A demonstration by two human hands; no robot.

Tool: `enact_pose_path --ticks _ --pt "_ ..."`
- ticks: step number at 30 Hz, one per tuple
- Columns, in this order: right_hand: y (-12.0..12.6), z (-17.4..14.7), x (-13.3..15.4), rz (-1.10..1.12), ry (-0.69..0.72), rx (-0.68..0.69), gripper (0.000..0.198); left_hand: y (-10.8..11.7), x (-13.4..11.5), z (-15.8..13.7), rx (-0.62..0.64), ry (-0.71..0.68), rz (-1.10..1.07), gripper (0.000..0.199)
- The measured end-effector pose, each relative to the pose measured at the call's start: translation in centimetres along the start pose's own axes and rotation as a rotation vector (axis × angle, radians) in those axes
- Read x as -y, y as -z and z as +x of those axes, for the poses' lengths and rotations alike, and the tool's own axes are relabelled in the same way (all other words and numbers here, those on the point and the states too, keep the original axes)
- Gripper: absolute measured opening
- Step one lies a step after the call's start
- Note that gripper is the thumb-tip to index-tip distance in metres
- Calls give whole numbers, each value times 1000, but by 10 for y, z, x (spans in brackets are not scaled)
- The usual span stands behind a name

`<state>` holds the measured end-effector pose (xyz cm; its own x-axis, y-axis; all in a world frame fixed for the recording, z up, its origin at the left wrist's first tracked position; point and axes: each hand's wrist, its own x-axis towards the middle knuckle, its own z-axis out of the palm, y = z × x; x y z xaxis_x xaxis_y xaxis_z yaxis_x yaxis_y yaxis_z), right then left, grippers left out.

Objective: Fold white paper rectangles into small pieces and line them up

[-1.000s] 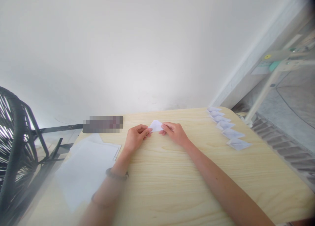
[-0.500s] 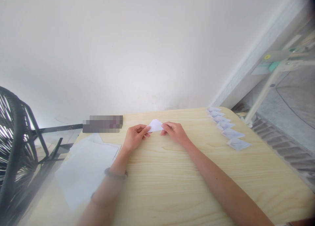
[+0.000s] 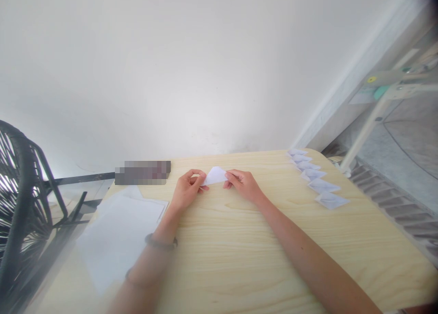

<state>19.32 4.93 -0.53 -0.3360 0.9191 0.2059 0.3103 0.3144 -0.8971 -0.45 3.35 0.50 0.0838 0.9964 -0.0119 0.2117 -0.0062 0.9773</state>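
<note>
A small folded piece of white paper (image 3: pixel 216 174) is held between my two hands, over the middle of the wooden table. Its top is a blunt point and its lower edge runs almost straight. My left hand (image 3: pixel 188 186) pinches the left corner between thumb and fingers. At the right corner, my right hand (image 3: pixel 242 182) grips it the same way, with thumb and forefinger closed on the edge. Several folded paper boats (image 3: pixel 331 199) stand in a row on the table's right side. Loose white paper sheets (image 3: pixel 119 232) lie to the left, partly behind my left forearm.
The light wooden table (image 3: pixel 226 250) meets a white wall at its back. A blurred-out dark box (image 3: pixel 143 173) sits at the back left. Beyond the left edge stands a black woven chair (image 3: pixel 20 204). A pale metal frame (image 3: pixel 367 122) rises to the right.
The left thumb and fingers have shifted slightly on the paper's left corner, so more of that corner shows. My right hand has stayed in place.
</note>
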Motion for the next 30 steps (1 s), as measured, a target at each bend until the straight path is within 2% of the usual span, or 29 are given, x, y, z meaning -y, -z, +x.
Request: enact_pose_path --ticks 14,19,25,30 --pt "-1 0 -2 15 -26 -31 31 -5 6 0 -33 -85 -10 36" --pt "-1 0 0 15 -29 -21 32 -3 4 0 -37 -51 -5 33" --pt "-1 0 0 10 -31 -10 31 -1 3 0 -16 30 7 45" --pt "-1 -1 2 -34 -6 -19 31 -1 5 1 -27 42 21 36"
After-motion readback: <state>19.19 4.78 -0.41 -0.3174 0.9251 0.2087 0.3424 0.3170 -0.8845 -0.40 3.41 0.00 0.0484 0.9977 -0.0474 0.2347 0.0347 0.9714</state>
